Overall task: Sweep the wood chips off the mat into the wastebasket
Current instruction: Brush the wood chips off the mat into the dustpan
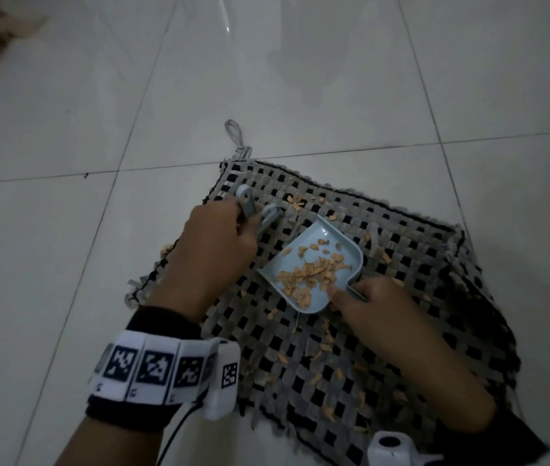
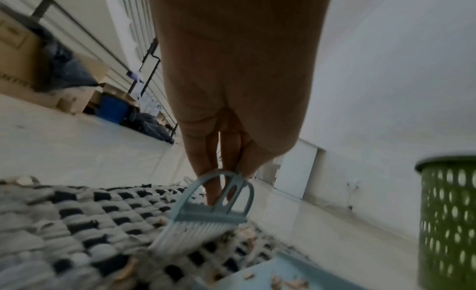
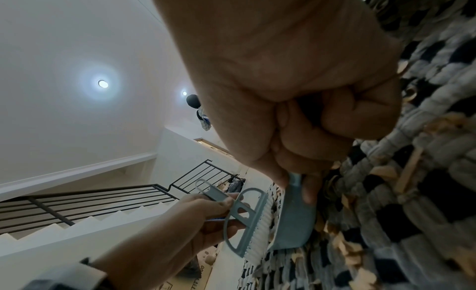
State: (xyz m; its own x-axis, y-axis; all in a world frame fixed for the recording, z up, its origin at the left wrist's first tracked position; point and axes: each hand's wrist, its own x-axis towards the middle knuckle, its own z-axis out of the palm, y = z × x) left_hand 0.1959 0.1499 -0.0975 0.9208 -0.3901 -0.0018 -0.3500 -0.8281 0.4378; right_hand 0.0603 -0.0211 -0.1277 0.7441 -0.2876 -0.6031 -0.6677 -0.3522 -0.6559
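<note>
A black-and-grey woven mat [image 1: 384,331] lies on the tiled floor, strewn with tan wood chips [image 1: 327,351]. My left hand [image 1: 213,240] grips a small light-blue brush [image 2: 208,215], its white bristles pressed on the mat near the far left corner. My right hand [image 1: 378,307] holds the handle of a light-blue dustpan [image 1: 314,264] that rests on the mat with a pile of chips inside. In the right wrist view the brush [image 3: 247,223] stands just beside the dustpan [image 3: 293,221] mouth. A green perforated wastebasket [image 2: 448,221] shows only in the left wrist view, to the right.
White floor tiles [image 1: 99,95] surround the mat. Cardboard boxes [image 2: 20,56], dark bags and a blue bin [image 2: 113,109] line the far wall. A staircase with a black railing [image 3: 90,200] shows in the right wrist view. A cord loop [image 1: 235,134] hangs off the mat's far corner.
</note>
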